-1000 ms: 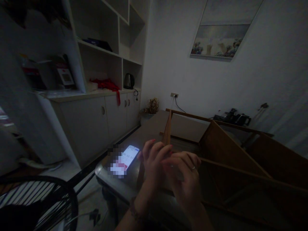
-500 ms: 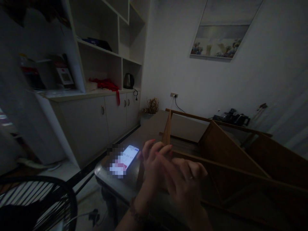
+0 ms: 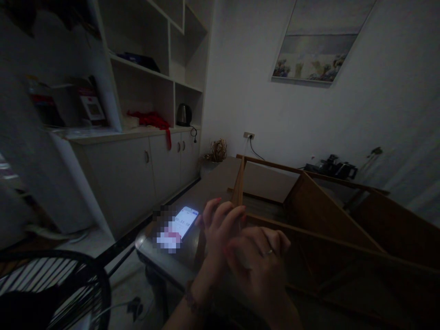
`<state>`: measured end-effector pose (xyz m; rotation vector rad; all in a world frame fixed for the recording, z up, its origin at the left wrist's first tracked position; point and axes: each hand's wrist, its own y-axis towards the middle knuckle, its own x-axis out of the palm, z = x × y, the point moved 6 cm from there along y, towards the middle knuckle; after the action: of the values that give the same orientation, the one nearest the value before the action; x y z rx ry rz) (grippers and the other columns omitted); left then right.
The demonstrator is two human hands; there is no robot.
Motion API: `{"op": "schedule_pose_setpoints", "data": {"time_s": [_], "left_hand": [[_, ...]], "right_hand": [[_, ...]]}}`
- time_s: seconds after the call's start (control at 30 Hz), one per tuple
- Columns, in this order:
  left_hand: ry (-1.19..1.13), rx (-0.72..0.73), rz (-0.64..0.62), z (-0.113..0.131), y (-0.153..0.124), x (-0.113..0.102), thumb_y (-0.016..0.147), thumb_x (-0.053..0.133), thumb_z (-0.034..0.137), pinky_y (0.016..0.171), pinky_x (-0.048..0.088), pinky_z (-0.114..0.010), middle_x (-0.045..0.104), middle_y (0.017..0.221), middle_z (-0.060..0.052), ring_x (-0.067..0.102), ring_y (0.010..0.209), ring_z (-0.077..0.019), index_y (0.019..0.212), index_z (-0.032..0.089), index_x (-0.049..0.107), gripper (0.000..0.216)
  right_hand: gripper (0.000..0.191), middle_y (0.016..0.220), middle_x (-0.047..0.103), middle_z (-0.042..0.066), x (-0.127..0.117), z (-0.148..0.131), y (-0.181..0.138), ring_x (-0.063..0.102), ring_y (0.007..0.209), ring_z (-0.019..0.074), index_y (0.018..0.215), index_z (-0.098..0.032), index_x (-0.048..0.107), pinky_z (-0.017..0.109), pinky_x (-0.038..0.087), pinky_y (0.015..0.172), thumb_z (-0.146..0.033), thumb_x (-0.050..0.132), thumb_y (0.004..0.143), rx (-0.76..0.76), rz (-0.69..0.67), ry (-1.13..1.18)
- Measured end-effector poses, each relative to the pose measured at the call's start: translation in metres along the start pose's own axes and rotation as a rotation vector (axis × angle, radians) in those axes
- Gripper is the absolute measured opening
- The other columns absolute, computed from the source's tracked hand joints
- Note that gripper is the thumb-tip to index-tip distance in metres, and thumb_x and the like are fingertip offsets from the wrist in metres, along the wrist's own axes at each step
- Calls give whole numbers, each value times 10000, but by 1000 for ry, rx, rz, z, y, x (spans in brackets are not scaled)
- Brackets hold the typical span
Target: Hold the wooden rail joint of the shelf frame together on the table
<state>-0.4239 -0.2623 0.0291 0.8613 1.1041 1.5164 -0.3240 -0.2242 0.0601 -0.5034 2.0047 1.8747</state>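
Observation:
My left hand (image 3: 220, 224), with red nails, is raised with its fingers curled together around the near corner of a brown wooden frame (image 3: 309, 201), at the foot of its upright board (image 3: 238, 188). My right hand (image 3: 261, 263) wears a ring and lies against the left one, fingers bent inward; whatever sits between them is hidden in the dim light. A lit phone (image 3: 180, 224) lies on the grey table (image 3: 154, 254) just left of my hands.
White cabinets and shelves (image 3: 137, 156) with a kettle (image 3: 184, 115) line the left wall. A black fan guard (image 3: 51, 293) is at the lower left. A picture (image 3: 316, 50) hangs on the wall, with a socket (image 3: 249, 135) below and dark equipment (image 3: 332, 167) behind the frame.
My right hand slid down and out to the right, then came back against the left hand with its fingers curled in. The left hand and the phone stayed put.

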Motion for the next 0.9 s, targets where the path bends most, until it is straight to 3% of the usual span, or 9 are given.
{"op": "schedule_pose_setpoints", "data": {"time_s": [0.1, 0.2, 0.27, 0.4, 0.63, 0.8, 0.9], "left_hand": [[-5, -29, -32, -1, 0, 0, 944, 603, 230, 972, 360, -374, 680, 927, -15, 511, 1145, -226, 1002, 278, 715, 135], [-5, -51, -62, -2, 0, -1, 940, 602, 213, 984, 351, -379, 678, 938, -10, 516, 1140, -223, 1026, 285, 702, 150], [-3, -56, -73, -3, -1, -1, 945, 595, 203, 986, 338, -380, 678, 946, -7, 516, 1142, -220, 1046, 289, 689, 163], [16, -47, -98, -3, -3, 1, 941, 606, 200, 998, 312, -386, 682, 966, -4, 501, 1175, -224, 1071, 299, 683, 181], [23, -46, -73, -1, -3, 0, 946, 611, 225, 1000, 336, -386, 676, 945, -5, 499, 1175, -227, 1041, 291, 690, 140], [30, -21, -72, -3, -3, 0, 1021, 461, 305, 982, 377, -390, 664, 970, -19, 490, 1176, -216, 1042, 292, 685, 225], [48, -17, -82, -3, -3, 1, 1021, 441, 312, 981, 400, -388, 657, 977, -27, 482, 1180, -216, 1034, 285, 691, 252]], "right_hand": [[284, 777, 661, 8, 0, -1, 1, 518, 829, 195, 792, -246, 639, 373, 328, 866, -338, 511, 1029, -2, 57, -53], [88, 827, 700, 3, -1, 0, 0, 563, 845, 186, 989, -231, 652, 358, 385, 896, -246, 566, 1000, 22, 125, -26], [103, 882, 721, 9, -3, 2, -4, 594, 885, 184, 1081, -215, 629, 344, 432, 905, -211, 583, 988, 28, 160, 16], [100, 921, 736, 15, -6, 5, -9, 627, 920, 178, 1054, -214, 649, 347, 471, 925, -179, 581, 990, 6, 156, 87], [192, 890, 708, 10, -10, 10, -1, 574, 883, 186, 943, -259, 708, 359, 415, 884, -238, 533, 1021, 1, 185, 35], [249, 882, 677, 13, -1, 8, 14, 550, 885, 183, 867, -240, 648, 316, 430, 789, -278, 469, 1036, 21, 62, 161], [225, 906, 690, 6, 5, 6, 14, 569, 874, 175, 917, -234, 635, 325, 428, 816, -253, 444, 1035, 23, 53, 187]]}}
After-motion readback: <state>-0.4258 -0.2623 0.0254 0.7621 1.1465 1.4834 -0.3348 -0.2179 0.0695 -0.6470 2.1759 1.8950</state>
